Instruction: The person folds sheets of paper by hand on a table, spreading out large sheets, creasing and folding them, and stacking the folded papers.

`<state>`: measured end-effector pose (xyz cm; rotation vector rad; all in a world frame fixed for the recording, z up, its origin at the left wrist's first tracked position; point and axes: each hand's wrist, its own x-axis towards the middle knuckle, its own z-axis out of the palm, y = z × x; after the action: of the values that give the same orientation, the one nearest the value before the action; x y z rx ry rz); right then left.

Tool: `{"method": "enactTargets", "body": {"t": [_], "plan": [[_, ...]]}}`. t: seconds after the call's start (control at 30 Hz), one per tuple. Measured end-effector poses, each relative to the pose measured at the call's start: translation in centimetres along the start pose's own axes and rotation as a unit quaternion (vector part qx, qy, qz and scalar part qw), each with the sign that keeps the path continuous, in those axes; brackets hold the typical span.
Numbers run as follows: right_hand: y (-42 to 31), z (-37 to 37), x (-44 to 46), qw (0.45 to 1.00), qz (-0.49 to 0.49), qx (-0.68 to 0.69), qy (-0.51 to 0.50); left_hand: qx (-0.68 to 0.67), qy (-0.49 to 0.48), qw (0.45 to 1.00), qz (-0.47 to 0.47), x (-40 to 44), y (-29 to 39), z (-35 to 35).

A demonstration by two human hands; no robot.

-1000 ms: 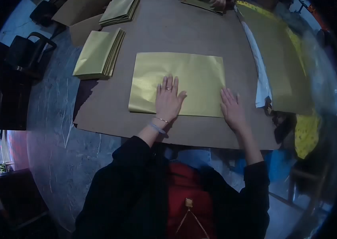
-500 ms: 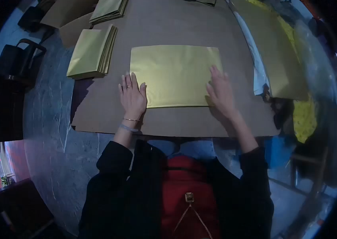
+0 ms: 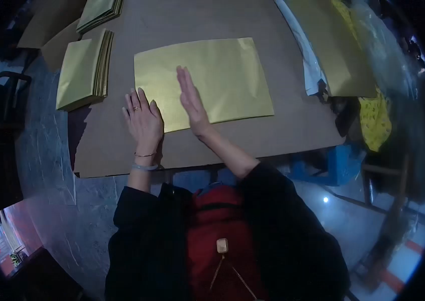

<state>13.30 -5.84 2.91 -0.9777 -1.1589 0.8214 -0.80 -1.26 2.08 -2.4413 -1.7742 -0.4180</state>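
Note:
A gold paper sheet (image 3: 230, 78) lies flat, slightly turned, on the cardboard-covered table in front of me. My left hand (image 3: 144, 120) rests palm down at the sheet's left edge, fingers stretched out, a ring and bracelets on it. Near the sheet's left-middle part is my right hand (image 3: 193, 103), held on its side with fingers straight and close together; it grips nothing. Whether its lower edge presses on the paper I cannot tell exactly. To the left of my left hand stands a stack of folded gold paper (image 3: 79, 72).
Another gold stack (image 3: 97, 14) sits behind the first, beside an open cardboard box (image 3: 54, 25). A large gold-brown pile of sheets (image 3: 340, 55) with white wrapping lies at the right. Yellow patterned cloth (image 3: 374, 123) hangs there, above a blue stool (image 3: 340, 163).
My right hand has swept left across the sheet from its right edge toward my left hand. The view has shifted, and the sheet now appears tilted.

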Motion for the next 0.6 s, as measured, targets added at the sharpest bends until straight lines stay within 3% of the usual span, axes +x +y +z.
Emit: {"method": "enactTargets", "body": {"t": [0.3,0.37,0.53,0.6], "plan": [[-2.8,-18.6,-3.2,0.991,-0.042,0.015,0.129,-0.001,-0.012,1.000,-0.002,-0.1,0.3,-0.6],[-2.8,-19.2,-3.7,0.988,-0.025,0.002,0.152,0.009,-0.015,1.000,-0.001,0.0,0.3,-0.6],[-5.6,-15.8,-2.0,0.969,0.127,-0.163,0.139,-0.004,0.028,1.000,0.007,-0.1,0.4,-0.9],[-7.7,-12.5,-0.8,0.943,0.120,-0.309,0.037,-0.037,0.048,0.997,0.044,-0.3,1.3,-2.5]]}}
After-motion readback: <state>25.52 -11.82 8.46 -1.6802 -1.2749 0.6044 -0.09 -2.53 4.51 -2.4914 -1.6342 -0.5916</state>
